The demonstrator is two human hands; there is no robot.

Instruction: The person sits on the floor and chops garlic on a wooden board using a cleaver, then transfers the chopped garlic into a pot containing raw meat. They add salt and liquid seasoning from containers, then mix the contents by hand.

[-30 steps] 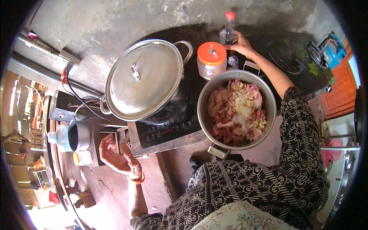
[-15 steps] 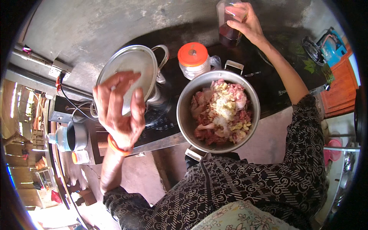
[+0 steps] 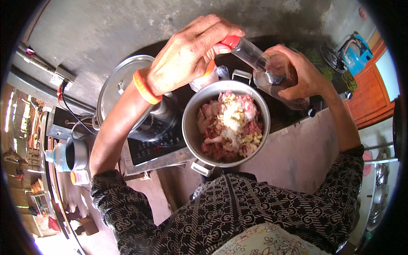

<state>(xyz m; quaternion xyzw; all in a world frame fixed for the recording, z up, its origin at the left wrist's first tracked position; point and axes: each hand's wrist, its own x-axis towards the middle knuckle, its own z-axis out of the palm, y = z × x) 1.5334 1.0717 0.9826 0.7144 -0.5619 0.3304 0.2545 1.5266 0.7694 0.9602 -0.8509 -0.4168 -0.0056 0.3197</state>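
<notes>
Tilted above the far right of the pot is a clear bottle (image 3: 264, 70) with dark liquid in it. Around its wide body wraps my right hand (image 3: 308, 78). The fingers of my left hand (image 3: 189, 53) close on the bottle's red cap (image 3: 230, 41) at the neck, which points up and left. Below, a metal pot (image 3: 188, 138) holds pieces of raw pink meat (image 3: 211, 146), topped with chopped pale bits and white grains (image 3: 233, 117). A jar with an orange lid (image 3: 205, 80) is partly hidden by my left hand.
Left of the pot, a larger lidded pot (image 3: 111, 91) stands by a black cooktop (image 3: 155, 146), partly behind my left forearm. Farther left are a small dark pan (image 3: 77, 154), a small jar (image 3: 80, 177) and a wall socket (image 3: 61, 78) with cords. A blue object (image 3: 358, 53) lies far right.
My left hand has moved from over the large lid to the bottle's red cap and closed on it. The bottle has come nearer in my right hand and tilted left.
</notes>
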